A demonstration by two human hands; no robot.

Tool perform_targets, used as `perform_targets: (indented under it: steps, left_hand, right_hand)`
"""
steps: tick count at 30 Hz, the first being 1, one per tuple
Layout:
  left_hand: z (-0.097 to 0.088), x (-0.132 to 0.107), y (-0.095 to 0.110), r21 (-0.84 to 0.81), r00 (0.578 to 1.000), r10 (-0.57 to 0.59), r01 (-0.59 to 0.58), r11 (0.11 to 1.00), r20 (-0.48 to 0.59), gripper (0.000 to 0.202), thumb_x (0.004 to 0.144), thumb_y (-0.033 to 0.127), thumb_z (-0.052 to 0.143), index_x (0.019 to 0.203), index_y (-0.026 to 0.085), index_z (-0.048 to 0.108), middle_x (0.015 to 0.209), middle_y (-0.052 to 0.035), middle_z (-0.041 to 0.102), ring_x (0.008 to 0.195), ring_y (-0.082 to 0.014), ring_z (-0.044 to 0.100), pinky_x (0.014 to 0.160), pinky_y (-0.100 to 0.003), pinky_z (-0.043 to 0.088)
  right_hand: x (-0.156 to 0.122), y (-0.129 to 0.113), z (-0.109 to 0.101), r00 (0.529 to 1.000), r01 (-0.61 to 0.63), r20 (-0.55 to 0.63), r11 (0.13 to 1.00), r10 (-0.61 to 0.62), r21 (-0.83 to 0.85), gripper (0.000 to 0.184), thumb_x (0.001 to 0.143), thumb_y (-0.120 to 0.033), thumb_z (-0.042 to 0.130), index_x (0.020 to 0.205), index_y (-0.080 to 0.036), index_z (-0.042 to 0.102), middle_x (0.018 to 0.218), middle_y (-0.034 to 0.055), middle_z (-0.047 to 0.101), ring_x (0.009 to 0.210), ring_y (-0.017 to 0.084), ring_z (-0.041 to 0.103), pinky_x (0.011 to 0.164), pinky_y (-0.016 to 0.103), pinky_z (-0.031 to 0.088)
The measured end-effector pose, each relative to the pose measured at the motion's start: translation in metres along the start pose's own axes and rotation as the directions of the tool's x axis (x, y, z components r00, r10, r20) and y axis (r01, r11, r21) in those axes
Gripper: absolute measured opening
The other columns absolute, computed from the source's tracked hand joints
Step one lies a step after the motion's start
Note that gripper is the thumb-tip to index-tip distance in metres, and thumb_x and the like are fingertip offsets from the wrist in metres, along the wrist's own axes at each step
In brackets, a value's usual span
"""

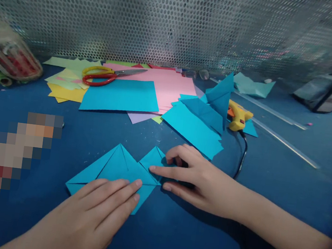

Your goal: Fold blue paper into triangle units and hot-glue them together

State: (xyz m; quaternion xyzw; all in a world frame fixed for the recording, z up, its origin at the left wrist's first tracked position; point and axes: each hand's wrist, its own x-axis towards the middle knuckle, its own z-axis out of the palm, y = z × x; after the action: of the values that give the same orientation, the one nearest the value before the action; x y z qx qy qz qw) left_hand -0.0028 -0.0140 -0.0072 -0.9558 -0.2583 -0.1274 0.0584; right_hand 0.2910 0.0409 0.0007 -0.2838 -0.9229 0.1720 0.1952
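Folding looks well begun but unfinished, to my eye: the blue paper [124, 168] lies flat on the table [170, 238], creased into peaks. The left hand [91, 212] rests across it, fingers close together; the right hand [200, 175] has fingers spread, index on the smaller flap [153, 157], though I can't tell whether it pinches anything. Behind, folded pieces [220, 99] sit beside the glue gun [238, 117], and one blue sheet [120, 98] lies unfolded.
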Motion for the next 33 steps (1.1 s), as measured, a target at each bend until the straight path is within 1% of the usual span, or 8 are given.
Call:
perform_targets:
  steps: [9,17,21,24,26,28,30,33]
  left_hand:
    - [-0.003,0.005,0.007,0.088,0.999,-0.020,0.025,0.996,-0.048,0.037,0.111,0.034,0.038,0.128,0.025,0.069,0.135,0.0040,0.071,0.101,-0.0204,0.059,0.082,-0.036,0.039]
    - [-0.009,0.007,0.007,0.085,1.000,-0.009,0.008,0.996,0.015,0.037,0.109,0.024,0.036,0.128,0.023,0.067,0.136,0.0022,0.071,0.094,-0.0176,0.061,0.082,-0.036,0.038]
    - [-0.012,0.008,0.006,0.109,0.996,0.030,-0.039,0.993,0.084,0.034,0.102,0.023,0.050,0.132,0.024,0.066,0.138,-0.0003,0.069,0.097,-0.0197,0.061,0.086,-0.035,0.041]
    - [-0.012,0.009,0.006,0.138,0.993,0.054,-0.068,0.988,0.104,0.033,0.104,0.021,0.048,0.133,0.023,0.066,0.138,-0.0006,0.069,0.094,-0.0199,0.061,0.083,-0.036,0.041]
    - [-0.009,0.008,0.007,0.151,0.993,0.060,-0.074,0.986,0.097,0.035,0.107,0.022,0.042,0.134,0.022,0.064,0.139,-0.0009,0.068,0.092,-0.0203,0.060,0.081,-0.037,0.041]
    - [-0.007,0.007,0.008,0.163,0.995,0.060,-0.073,0.984,0.083,0.037,0.107,0.023,0.040,0.136,0.021,0.063,0.141,-0.0021,0.067,0.092,-0.0210,0.061,0.081,-0.038,0.041]
    - [-0.005,0.006,0.009,0.171,0.996,0.055,-0.067,0.983,0.073,0.037,0.106,0.022,0.042,0.137,0.020,0.063,0.142,-0.0033,0.066,0.093,-0.0216,0.061,0.082,-0.039,0.043]
    - [-0.006,0.006,0.008,0.151,0.995,0.053,-0.065,0.986,0.080,0.037,0.104,0.020,0.048,0.138,0.021,0.062,0.141,-0.0024,0.066,0.096,-0.0212,0.061,0.083,-0.037,0.045]
  right_hand:
    - [0.000,0.001,-0.002,0.999,-0.015,0.030,1.000,0.014,0.013,0.033,0.106,-0.031,0.051,0.132,-0.021,0.069,0.102,0.0105,0.060,0.098,0.021,0.058,0.085,0.038,0.051]
    - [0.000,0.001,-0.001,1.000,0.011,0.022,0.999,-0.010,-0.037,0.034,0.107,-0.035,0.050,0.132,-0.022,0.068,0.102,0.0101,0.061,0.097,0.021,0.060,0.082,0.037,0.050]
    - [-0.002,0.003,-0.012,0.982,0.008,-0.178,0.961,-0.060,-0.276,0.040,0.105,-0.044,0.049,0.139,-0.025,0.060,0.106,0.0103,0.063,0.095,0.024,0.062,0.078,0.038,0.048]
    - [-0.007,0.015,-0.036,0.881,-0.274,-0.470,0.869,0.056,-0.412,0.026,0.103,-0.036,0.053,0.125,-0.024,0.062,0.095,0.0076,0.063,0.082,0.021,0.059,0.077,0.038,0.048]
    - [-0.013,0.031,-0.056,0.742,-0.556,-0.640,0.715,0.198,-0.424,0.018,0.098,-0.036,0.057,0.105,-0.020,0.065,0.086,0.0068,0.061,0.074,0.019,0.055,0.072,0.036,0.046]
    - [-0.024,0.053,-0.073,0.566,-0.818,-0.678,0.421,0.470,-0.391,0.021,0.095,-0.037,0.062,0.093,-0.017,0.066,0.092,0.0112,0.063,0.078,0.020,0.055,0.067,0.034,0.042]
    - [-0.037,0.076,-0.085,0.396,-0.910,-0.642,0.190,0.656,-0.368,0.035,0.096,-0.047,0.060,0.089,-0.014,0.068,0.082,0.0123,0.063,0.063,0.017,0.046,0.056,0.033,0.035]
    - [-0.056,0.107,-0.090,0.351,-0.923,-0.595,0.159,0.723,-0.351,0.057,0.096,-0.060,0.054,0.073,-0.009,0.070,0.050,0.0050,0.050,0.046,0.012,0.033,0.050,0.034,0.030]
